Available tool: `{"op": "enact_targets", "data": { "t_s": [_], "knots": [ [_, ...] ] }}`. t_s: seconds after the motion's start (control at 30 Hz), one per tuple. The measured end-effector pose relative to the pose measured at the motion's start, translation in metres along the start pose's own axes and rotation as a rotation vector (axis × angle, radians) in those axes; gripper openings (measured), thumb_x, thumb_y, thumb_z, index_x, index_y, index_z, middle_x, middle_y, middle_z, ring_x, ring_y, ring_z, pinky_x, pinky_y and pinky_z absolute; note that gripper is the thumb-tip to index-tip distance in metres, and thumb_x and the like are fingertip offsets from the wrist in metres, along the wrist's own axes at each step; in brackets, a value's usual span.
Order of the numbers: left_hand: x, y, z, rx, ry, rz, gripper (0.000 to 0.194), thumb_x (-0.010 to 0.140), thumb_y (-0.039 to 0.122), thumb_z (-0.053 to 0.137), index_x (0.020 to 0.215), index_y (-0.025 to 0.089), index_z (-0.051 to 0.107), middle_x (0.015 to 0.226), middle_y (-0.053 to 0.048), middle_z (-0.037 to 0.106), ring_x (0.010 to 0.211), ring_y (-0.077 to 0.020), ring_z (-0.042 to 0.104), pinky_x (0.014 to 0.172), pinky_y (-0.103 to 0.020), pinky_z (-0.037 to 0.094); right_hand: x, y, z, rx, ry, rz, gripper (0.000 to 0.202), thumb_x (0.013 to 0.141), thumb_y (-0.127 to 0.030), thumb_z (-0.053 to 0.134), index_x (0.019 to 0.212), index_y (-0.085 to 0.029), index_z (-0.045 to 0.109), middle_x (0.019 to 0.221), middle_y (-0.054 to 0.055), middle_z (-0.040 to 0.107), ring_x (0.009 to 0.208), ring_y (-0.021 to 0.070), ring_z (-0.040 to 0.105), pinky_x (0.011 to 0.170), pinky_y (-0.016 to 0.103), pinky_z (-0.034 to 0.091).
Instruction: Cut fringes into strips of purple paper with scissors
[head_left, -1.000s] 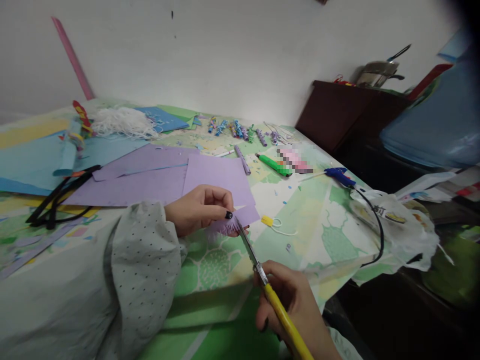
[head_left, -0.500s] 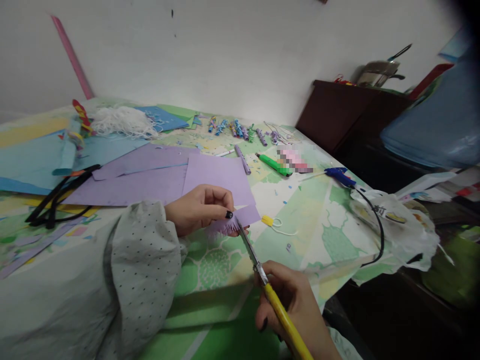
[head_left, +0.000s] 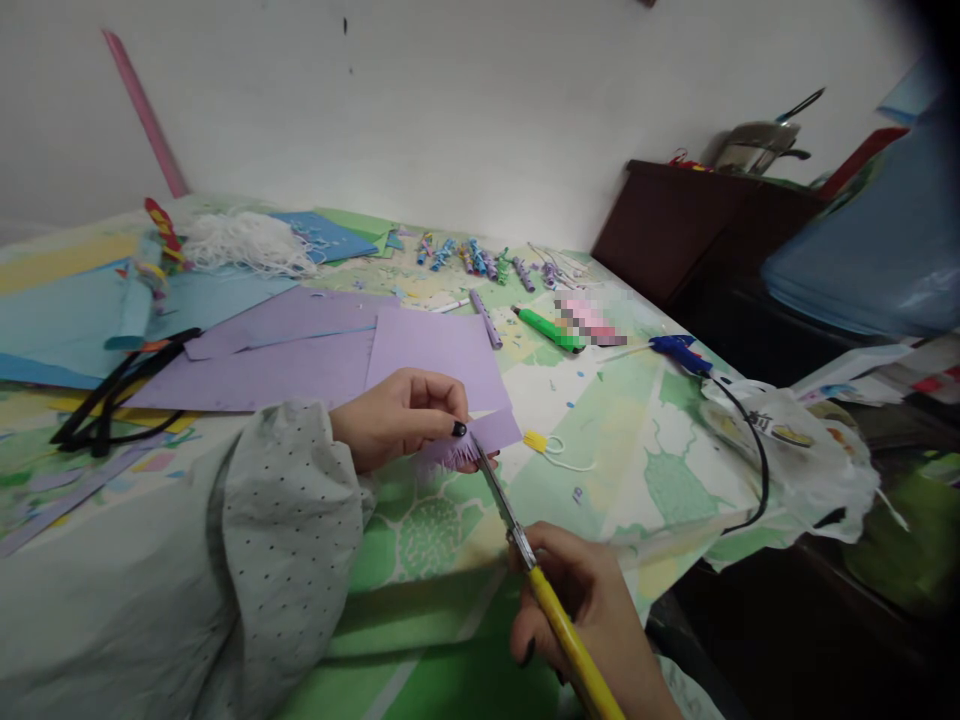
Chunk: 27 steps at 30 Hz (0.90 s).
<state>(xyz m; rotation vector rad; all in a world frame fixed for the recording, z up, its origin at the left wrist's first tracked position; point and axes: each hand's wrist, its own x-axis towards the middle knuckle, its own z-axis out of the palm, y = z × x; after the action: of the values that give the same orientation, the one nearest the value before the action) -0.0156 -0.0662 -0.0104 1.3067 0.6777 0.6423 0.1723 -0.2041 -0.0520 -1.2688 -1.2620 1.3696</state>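
My left hand point(head_left: 409, 415) pinches a small strip of purple paper point(head_left: 496, 430), whose near edge is cut into a fine fringe. In my right hand point(head_left: 581, 600) is a pair of scissors point(head_left: 559, 615) with yellow handles. The blade tips meet the fringed edge just beside my left fingertips. Behind the strip lies a square purple sheet point(head_left: 439, 350), on top of a larger purple sheet point(head_left: 300, 350). A yellow tassel with a white cord loop point(head_left: 535, 441) rests right of the strip.
Farther back are a rolled purple tube point(head_left: 486, 320), a green cutter point(head_left: 547, 330) and several small curled paper pieces point(head_left: 472, 258). White string point(head_left: 244, 243) is heaped at the back left. A blue glue gun point(head_left: 679, 352) and a plastic bag point(head_left: 795, 460) sit at the right edge.
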Motion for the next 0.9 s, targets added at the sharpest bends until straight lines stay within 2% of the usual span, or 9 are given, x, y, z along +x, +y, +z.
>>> {"op": "enact_targets", "data": {
  "t_s": [0.17, 0.37, 0.57, 0.77, 0.9],
  "knots": [
    [0.000, -0.001, 0.000, -0.004, -0.004, 0.007, 0.012, 0.061, 0.019, 0.070, 0.061, 0.017, 0.058, 0.052, 0.001, 0.062, 0.055, -0.0171, 0.065, 0.056, -0.028, 0.053, 0.001, -0.003, 0.001, 0.021, 0.003, -0.025, 0.053, 0.048, -0.055, 0.086, 0.061, -0.019, 0.050, 0.047, -0.009, 0.029, 0.045, 0.0076, 0.025, 0.037, 0.019, 0.018],
    [0.000, -0.001, 0.000, -0.016, -0.002, 0.008, 0.011, 0.062, 0.018, 0.069, 0.061, 0.017, 0.059, 0.049, 0.003, 0.058, 0.053, -0.0169, 0.064, 0.057, -0.031, 0.054, -0.004, 0.008, -0.003, 0.072, -0.044, 0.004, 0.053, 0.050, -0.052, 0.088, 0.066, -0.020, 0.049, 0.047, -0.010, 0.030, 0.043, 0.0060, 0.024, 0.037, 0.018, 0.018],
    [-0.001, 0.000, 0.001, -0.038, 0.015, 0.010, 0.010, 0.061, 0.019, 0.068, 0.060, 0.017, 0.058, 0.049, 0.005, 0.054, 0.048, -0.0128, 0.057, 0.058, -0.031, 0.053, -0.006, 0.012, -0.005, 0.079, -0.076, -0.001, 0.056, 0.052, -0.057, 0.086, 0.070, -0.020, 0.049, 0.049, -0.010, 0.031, 0.045, 0.0070, 0.025, 0.039, 0.020, 0.017],
    [0.000, 0.000, 0.002, -0.015, 0.011, 0.018, 0.011, 0.059, 0.016, 0.069, 0.058, 0.016, 0.058, 0.051, 0.005, 0.054, 0.046, -0.0090, 0.051, 0.051, -0.023, 0.047, -0.005, 0.012, -0.006, 0.038, -0.077, 0.000, 0.061, 0.050, -0.066, 0.082, 0.070, -0.020, 0.048, 0.051, -0.010, 0.028, 0.046, 0.0075, 0.024, 0.039, 0.021, 0.017],
    [0.001, -0.001, 0.001, 0.011, 0.002, 0.013, 0.010, 0.061, 0.017, 0.069, 0.060, 0.016, 0.059, 0.048, 0.004, 0.054, 0.046, -0.0115, 0.054, 0.050, -0.024, 0.045, -0.004, 0.013, -0.005, 0.033, -0.071, -0.005, 0.060, 0.052, -0.067, 0.080, 0.070, -0.021, 0.047, 0.050, -0.010, 0.027, 0.045, 0.0073, 0.022, 0.038, 0.021, 0.016]
  ]
}}
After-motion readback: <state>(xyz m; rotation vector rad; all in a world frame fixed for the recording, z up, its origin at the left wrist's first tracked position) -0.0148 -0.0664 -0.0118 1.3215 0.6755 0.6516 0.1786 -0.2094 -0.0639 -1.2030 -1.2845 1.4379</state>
